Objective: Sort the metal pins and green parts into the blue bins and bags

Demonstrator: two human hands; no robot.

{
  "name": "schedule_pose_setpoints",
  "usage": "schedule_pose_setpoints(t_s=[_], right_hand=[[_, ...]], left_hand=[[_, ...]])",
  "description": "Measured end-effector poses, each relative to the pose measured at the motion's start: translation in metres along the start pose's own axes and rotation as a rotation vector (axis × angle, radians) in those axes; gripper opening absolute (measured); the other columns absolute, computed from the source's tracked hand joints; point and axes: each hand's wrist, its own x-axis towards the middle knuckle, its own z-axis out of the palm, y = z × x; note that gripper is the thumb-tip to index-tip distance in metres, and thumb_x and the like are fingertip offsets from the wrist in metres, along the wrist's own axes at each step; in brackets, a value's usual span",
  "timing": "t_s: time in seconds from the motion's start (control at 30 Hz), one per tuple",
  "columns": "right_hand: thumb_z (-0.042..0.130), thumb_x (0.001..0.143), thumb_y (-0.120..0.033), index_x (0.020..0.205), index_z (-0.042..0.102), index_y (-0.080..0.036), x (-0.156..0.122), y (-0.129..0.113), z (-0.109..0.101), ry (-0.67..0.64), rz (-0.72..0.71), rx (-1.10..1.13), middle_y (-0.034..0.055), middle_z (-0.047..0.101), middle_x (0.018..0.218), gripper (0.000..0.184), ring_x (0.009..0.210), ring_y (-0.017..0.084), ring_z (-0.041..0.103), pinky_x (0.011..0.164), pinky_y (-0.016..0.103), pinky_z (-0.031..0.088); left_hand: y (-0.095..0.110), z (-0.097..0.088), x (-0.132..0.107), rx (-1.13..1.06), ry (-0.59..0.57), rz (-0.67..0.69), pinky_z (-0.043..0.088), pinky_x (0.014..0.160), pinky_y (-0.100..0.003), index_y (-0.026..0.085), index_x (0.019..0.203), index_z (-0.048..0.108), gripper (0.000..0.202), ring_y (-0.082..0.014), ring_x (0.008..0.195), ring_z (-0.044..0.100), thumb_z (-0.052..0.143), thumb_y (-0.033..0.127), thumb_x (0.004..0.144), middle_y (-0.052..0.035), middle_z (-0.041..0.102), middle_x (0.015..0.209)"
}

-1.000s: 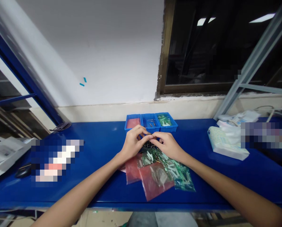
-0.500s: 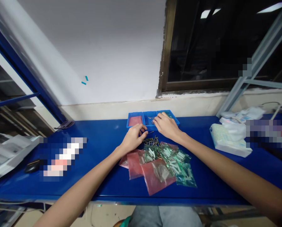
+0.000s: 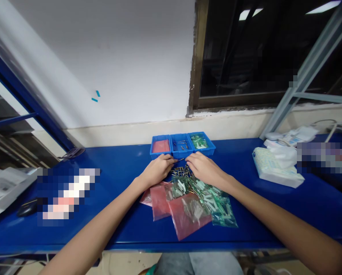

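My left hand (image 3: 156,170) rests on the blue table with fingers curled, pinching a thin metal pin (image 3: 179,160) that points right. My right hand (image 3: 203,168) lies beside it, fingers bent down onto a loose heap of small pins (image 3: 180,170). Just behind the hands stand three small blue trays (image 3: 182,152): the left holds red bags, the middle a few pins, the right green bags. In front of the hands lie red bags (image 3: 185,214) and green bags (image 3: 221,208) of small parts.
A white soft pack (image 3: 275,170) and other white items lie at the right of the blue table (image 3: 116,168). A black mouse (image 3: 27,209) and a grey device (image 3: 4,187) sit at the far left. A wall and window frame stand behind.
My right hand has come back from the middle tray to the pin heap beside my left hand. My left hand has stayed near the heap with a pin.
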Motion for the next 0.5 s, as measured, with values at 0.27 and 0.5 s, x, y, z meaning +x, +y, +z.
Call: schedule_pose_setpoints(t_s=[0.27, 0.5], right_hand=[[0.042, 0.101, -0.02, 0.123, 0.067, -0.013, 0.0, 0.009, 0.014, -0.052, -0.051, 0.122, 0.0143, 0.069, 0.122, 0.034, 0.112, 0.028, 0.061, 0.098, 0.046, 0.048], [0.042, 0.101, -0.023, 0.128, 0.064, -0.016, 0.002, 0.013, 0.014, -0.032, -0.088, 0.179, 0.0135, 0.068, 0.126, 0.036, 0.115, 0.027, 0.061, 0.101, 0.047, 0.046]], left_hand=[[-0.004, 0.002, 0.001, 0.0, -0.031, 0.081, 0.052, 0.099, -0.04, 0.016, 0.126, 0.066, 0.036, -0.0212, 0.111, 0.065, 0.043, 0.011, 0.1, -0.0105, 0.069, 0.124], [-0.006, 0.003, 0.0, -0.025, -0.011, 0.106, 0.054, 0.099, -0.038, 0.018, 0.126, 0.067, 0.039, -0.02, 0.111, 0.066, 0.044, 0.008, 0.096, -0.0094, 0.07, 0.124]])
